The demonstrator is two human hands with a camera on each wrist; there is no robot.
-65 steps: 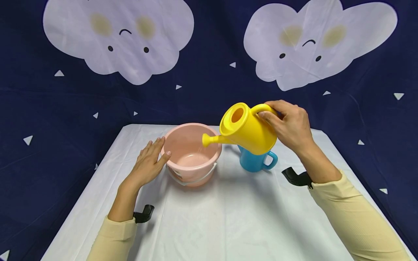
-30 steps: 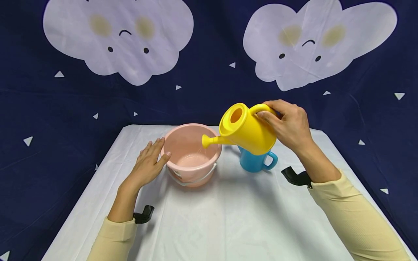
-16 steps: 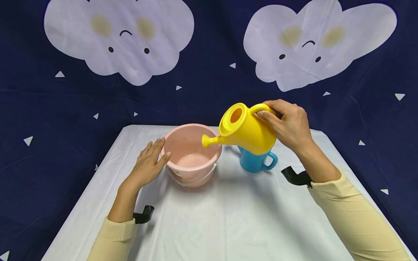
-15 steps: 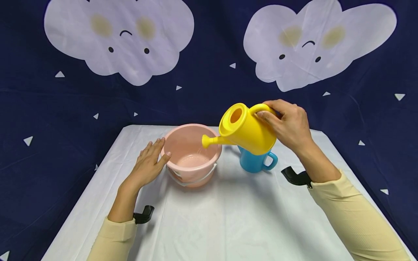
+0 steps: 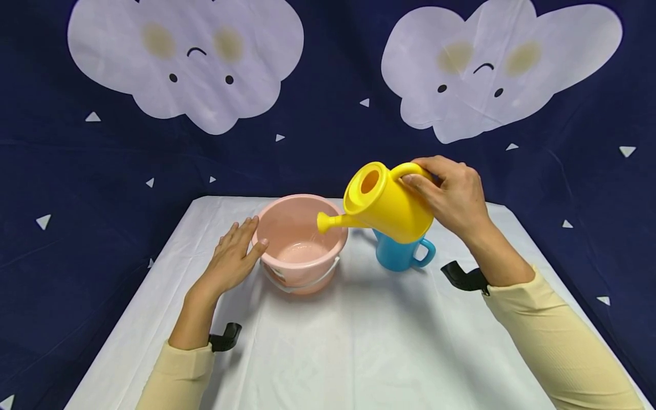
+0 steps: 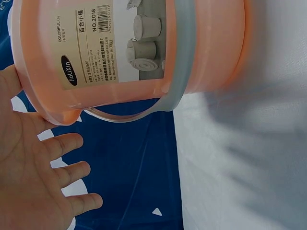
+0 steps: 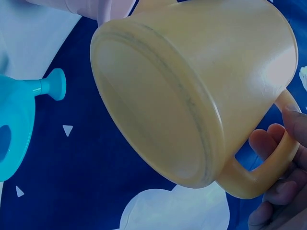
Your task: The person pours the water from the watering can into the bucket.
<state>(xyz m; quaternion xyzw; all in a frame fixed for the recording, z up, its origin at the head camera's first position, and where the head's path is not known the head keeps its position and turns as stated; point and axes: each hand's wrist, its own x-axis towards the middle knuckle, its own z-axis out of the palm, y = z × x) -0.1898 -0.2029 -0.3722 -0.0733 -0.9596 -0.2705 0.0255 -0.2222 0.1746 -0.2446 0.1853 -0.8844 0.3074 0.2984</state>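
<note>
Plainly, the right hand (image 5: 453, 196) curls its fingers round the loop handle of the yellow plastic watering can (image 5: 386, 202) and holds it in the air, above the white cloth-covered table (image 5: 359, 341) and right of the round pink plastic bucket (image 5: 299, 239), so that its spout tip hangs over the bucket's right rim. The can is tipped forward and to the left: its long axis runs from the handle, high on the right, down to the spout, low on the left, and its round filling hole faces up and toward the camera. In the right wrist view the can's flat base (image 7: 148, 105) turns toward the lens and the fingers (image 7: 268, 143) wrap the handle from behind. That tilt suits emptying the can into the bucket; a thin stream may be falling from the spout, but the head view is too soft to be sure. The left hand (image 5: 230, 256) lies flat with straight fingers against the bucket's left wall, thumb at the rim, gripping nothing, apparently to steady it; the left wrist view shows the open palm (image 6: 33, 187) beside the labelled side of the bucket (image 6: 129, 52). 1 blue plastic watering can (image 5: 402, 253) stands upright on the table just behind and below the yellow one.
</note>
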